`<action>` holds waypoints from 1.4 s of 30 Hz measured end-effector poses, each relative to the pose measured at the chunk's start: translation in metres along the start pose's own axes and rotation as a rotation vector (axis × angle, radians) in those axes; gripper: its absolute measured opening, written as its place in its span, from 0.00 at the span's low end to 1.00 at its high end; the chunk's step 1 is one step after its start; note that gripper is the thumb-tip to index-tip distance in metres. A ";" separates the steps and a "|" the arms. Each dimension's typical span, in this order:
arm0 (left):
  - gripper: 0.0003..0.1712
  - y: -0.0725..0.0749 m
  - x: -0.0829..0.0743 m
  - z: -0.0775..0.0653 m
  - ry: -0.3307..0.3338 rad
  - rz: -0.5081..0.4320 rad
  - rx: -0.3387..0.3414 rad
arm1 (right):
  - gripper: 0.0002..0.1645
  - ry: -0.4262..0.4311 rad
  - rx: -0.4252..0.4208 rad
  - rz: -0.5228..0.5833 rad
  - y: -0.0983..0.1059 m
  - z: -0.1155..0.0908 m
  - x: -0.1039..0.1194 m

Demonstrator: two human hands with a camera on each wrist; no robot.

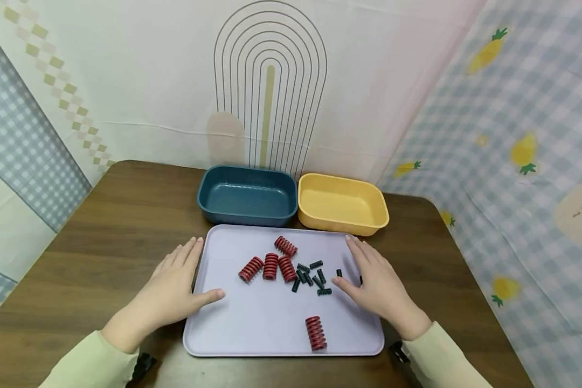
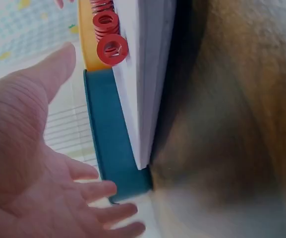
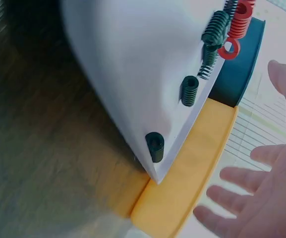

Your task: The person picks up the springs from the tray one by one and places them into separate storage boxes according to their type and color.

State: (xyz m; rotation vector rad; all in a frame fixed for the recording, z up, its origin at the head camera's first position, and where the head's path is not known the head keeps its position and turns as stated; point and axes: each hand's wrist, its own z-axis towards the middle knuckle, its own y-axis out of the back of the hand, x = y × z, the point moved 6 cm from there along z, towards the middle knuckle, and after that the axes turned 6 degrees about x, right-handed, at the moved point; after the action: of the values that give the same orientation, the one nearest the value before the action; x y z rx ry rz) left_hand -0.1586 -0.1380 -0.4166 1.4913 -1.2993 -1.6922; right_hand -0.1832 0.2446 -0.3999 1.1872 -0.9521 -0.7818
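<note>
My left hand (image 1: 173, 288) is at the left edge of a pale lilac tray (image 1: 252, 334), fingers straight and thumb reaching over the tray. At the tray's right side my right hand (image 1: 375, 283) is spread, its thumb close to the small springs; nothing is held in either hand. Several thick red coil springs (image 1: 270, 267) lie grouped at the tray's middle, and one red spring (image 1: 316, 333) lies apart near the front edge. Several small dark green springs (image 1: 324, 292) are scattered right of the red group. Near the tray's corner in the right wrist view lies a green spring (image 3: 155, 147).
Behind the tray stand a dark blue bin (image 1: 247, 215) on the left and a yellow bin (image 1: 341, 222) on the right, side by side. All sit on a brown wooden table (image 1: 92, 242). Printed cloth (image 1: 165, 81) hangs behind and along the sides.
</note>
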 end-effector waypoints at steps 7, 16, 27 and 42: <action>0.66 -0.003 0.011 0.010 0.006 -0.326 0.079 | 0.59 -0.068 0.109 0.316 -0.002 -0.001 -0.009; 0.62 -0.004 0.020 0.016 0.028 -0.458 0.136 | 0.52 -0.158 0.179 0.506 -0.011 -0.009 -0.039; 0.50 -0.012 0.028 0.022 0.019 -0.602 0.165 | 0.40 -0.186 0.239 0.537 -0.023 -0.017 -0.070; 0.44 -0.015 0.036 0.027 -0.035 -0.624 0.163 | 0.29 -0.137 0.243 0.528 -0.024 -0.018 -0.073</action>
State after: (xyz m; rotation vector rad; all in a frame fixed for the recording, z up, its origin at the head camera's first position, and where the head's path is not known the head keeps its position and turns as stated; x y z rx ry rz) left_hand -0.1903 -0.1545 -0.4480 2.1310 -1.0685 -2.0220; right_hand -0.1966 0.3120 -0.4394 1.0241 -1.4297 -0.3306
